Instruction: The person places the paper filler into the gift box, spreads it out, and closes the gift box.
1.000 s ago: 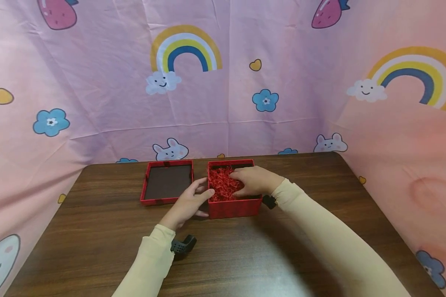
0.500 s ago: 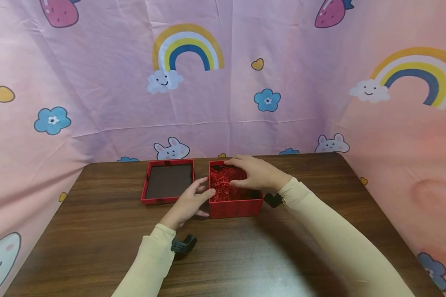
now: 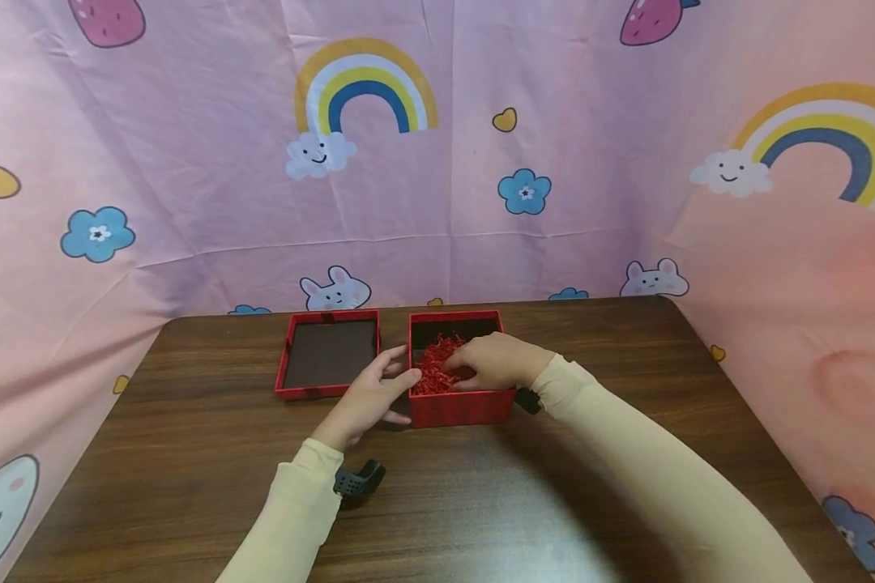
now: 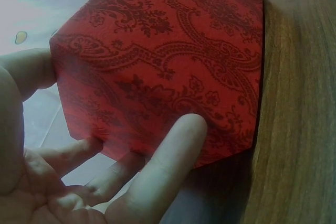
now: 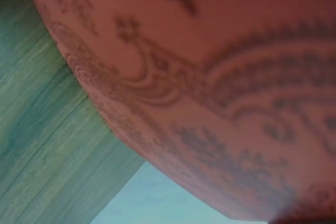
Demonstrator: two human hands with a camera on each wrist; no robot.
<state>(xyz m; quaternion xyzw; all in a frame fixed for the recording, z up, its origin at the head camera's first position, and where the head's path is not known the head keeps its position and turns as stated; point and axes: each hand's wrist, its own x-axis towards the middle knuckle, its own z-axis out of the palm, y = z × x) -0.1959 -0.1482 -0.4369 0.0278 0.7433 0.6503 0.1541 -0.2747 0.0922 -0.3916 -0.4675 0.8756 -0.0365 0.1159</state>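
A red box [image 3: 459,410] with a dark damask pattern stands lidless on the table. Red shredded paper [image 3: 435,364] is heaped in its front left part, and dark inner surface shows behind it. My left hand [image 3: 364,401] touches the box's left side with its fingers spread. In the left wrist view, the thumb and fingers of that hand rest against the patterned box [image 4: 157,61]. Inside the box, my right hand [image 3: 499,360] has its fingers bent into the shredded paper; their tips are hidden. Only the patterned box wall [image 5: 210,129] and some surroundings show in the right wrist view.
The red box lid [image 3: 330,356] lies upturned, dark inside facing up, left of the box. Brown wood-grain table [image 3: 437,502] stretches in front. A pink and purple printed cloth [image 3: 437,186] hangs behind and along the sides.
My right hand rose toward the box's back rim, then came down and forward into the shredded paper. The paper has shifted frontward, baring dark inner surface at the back. My left hand stays put.
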